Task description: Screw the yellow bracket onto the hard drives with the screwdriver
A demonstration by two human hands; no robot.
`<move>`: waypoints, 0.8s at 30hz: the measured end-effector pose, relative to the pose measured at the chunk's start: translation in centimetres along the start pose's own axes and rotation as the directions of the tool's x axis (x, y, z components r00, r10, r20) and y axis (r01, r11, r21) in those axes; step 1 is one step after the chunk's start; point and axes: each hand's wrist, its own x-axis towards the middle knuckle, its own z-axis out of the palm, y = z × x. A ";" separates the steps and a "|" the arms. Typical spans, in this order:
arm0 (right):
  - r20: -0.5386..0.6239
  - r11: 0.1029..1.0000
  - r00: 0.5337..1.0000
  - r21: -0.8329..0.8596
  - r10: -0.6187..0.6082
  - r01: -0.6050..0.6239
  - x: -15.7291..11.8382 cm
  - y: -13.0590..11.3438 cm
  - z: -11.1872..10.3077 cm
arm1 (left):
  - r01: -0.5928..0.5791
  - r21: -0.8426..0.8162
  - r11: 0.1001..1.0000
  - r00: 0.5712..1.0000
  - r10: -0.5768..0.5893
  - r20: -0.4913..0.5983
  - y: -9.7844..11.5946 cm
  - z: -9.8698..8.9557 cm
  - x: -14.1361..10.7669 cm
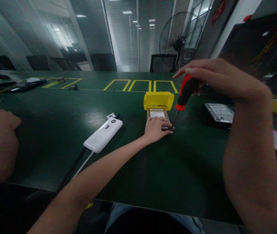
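A hard drive with a white label lies on the green table in front of a yellow plastic bin. Across its near part rests my left hand, gripping it and covering much of it. My right hand is wrapped round the red and black handle of a screwdriver, palm over its end. The screwdriver leans, its shaft running down to the near right corner of the drive by my left fingertips. Exactly where the tip sits is hidden.
To the left lies a white power bank with cables. Another hard drive sits right, partly behind my right forearm. Another person's hand rests at the far left. Yellow tape outlines mark the far table; a fan stands beyond.
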 end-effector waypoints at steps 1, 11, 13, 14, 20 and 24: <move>-0.001 1.000 1.000 -0.005 -0.008 0.008 0.1 0.0 0.1 | 0.002 0.006 1.000 1.000 -0.002 -0.003 0.1 0.1 0.0; -0.035 0.999 0.999 -0.013 -0.033 0.033 0.4 -0.3 0.4 | -0.003 0.002 1.000 1.000 0.003 -0.019 0.4 0.2 0.1; -0.039 0.999 0.999 -0.027 -0.037 0.036 0.4 -0.3 0.4 | -0.005 -0.003 1.000 1.000 0.005 -0.024 0.4 0.2 0.1; -0.043 0.999 0.998 -0.034 -0.037 0.035 0.4 -0.2 0.4 | -0.003 -0.003 1.000 1.000 0.003 -0.025 0.4 0.2 0.1; -0.120 0.998 0.992 -0.046 -0.046 0.040 0.5 0.2 0.8 | -0.004 0.011 1.000 1.000 0.004 -0.005 0.5 0.1 0.1; -0.146 0.995 0.987 -0.078 -0.066 0.055 0.6 0.4 1.0 | -0.013 0.010 1.000 1.000 0.013 -0.020 0.6 0.2 0.2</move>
